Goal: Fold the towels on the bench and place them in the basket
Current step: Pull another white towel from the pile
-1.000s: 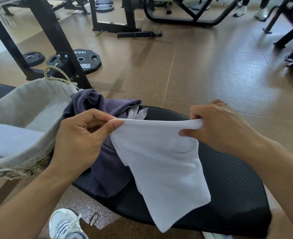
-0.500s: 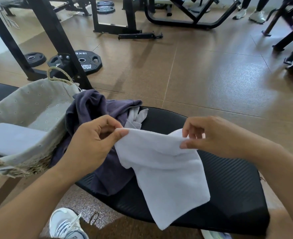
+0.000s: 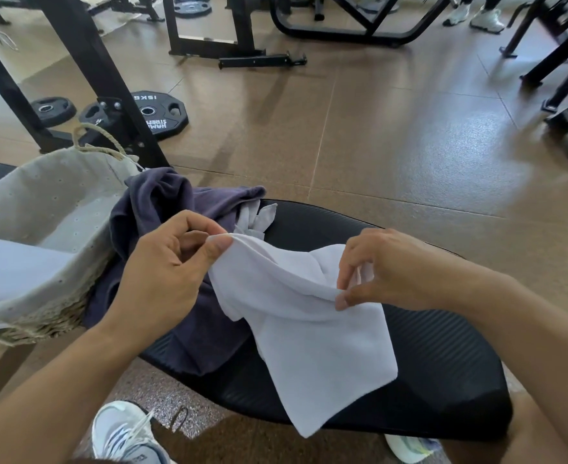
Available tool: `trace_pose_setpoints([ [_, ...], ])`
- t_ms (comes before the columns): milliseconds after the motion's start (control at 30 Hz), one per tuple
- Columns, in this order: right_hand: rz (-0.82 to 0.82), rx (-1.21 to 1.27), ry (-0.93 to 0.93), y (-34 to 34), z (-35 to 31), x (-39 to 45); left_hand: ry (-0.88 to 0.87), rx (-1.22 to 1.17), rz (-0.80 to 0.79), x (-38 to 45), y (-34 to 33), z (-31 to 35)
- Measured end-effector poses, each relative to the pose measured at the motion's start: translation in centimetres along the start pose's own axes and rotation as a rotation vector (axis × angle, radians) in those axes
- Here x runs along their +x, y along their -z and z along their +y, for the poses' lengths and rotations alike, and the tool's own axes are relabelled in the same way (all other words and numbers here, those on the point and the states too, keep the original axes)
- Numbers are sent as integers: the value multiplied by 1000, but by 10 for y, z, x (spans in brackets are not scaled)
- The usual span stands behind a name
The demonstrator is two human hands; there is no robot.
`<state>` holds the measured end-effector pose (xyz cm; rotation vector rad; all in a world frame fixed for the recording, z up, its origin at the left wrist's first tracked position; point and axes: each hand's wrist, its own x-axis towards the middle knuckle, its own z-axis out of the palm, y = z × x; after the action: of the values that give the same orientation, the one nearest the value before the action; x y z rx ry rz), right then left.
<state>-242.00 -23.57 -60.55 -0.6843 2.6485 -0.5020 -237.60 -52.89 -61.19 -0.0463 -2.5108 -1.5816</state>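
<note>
The white towel (image 3: 309,316) hangs between both hands above the black desk (image 3: 443,370), its lower corner drooping past the near edge. The left hand (image 3: 162,276) pinches one top corner between thumb and forefinger, the other fingers curled in. The right hand (image 3: 386,269) pinches the opposite side at a bunched fold, thumb below and fingertips above; how many layers it holds is hard to tell, since the cloth crumples there.

To fold well from here, the right hand should work along the hem until it has the true corner, so that the top edge runs straight and taut between the 2 hands. Then the towel can be laid flat on the bare part of the desk, or the corners brought together in the air, with edges matched before creasing.

A dark purple towel (image 3: 175,229) lies heaped on the desk just beside the lined basket (image 3: 41,202), with a pale scrap of cloth (image 3: 256,216) peeking from under it. 1 folded grey towel (image 3: 15,266) already sits in the basket, so the task looks partly done.
</note>
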Motion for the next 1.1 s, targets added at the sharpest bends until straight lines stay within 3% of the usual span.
trace_pose_setpoints([
  [167, 30, -10, -18, 6, 5, 4, -15, 34, 17, -1, 1, -2],
  [400, -50, -145, -141, 17, 30, 4, 3, 152, 71, 2, 7, -8],
  [533, 9, -127, -155, 7, 40, 8, 16, 183, 74, 4, 7, -9],
  [700, 107, -52, -174, 2, 46, 12, 8, 194, 51, 2, 3, -7],
  [867, 334, 99, -253, 18, 50, 9, 12, 211, 69, 4, 5, -10],
  [1100, 297, 447, -258, 29, 60, -2, 39, 222, 68, 8, 4, -15],
])
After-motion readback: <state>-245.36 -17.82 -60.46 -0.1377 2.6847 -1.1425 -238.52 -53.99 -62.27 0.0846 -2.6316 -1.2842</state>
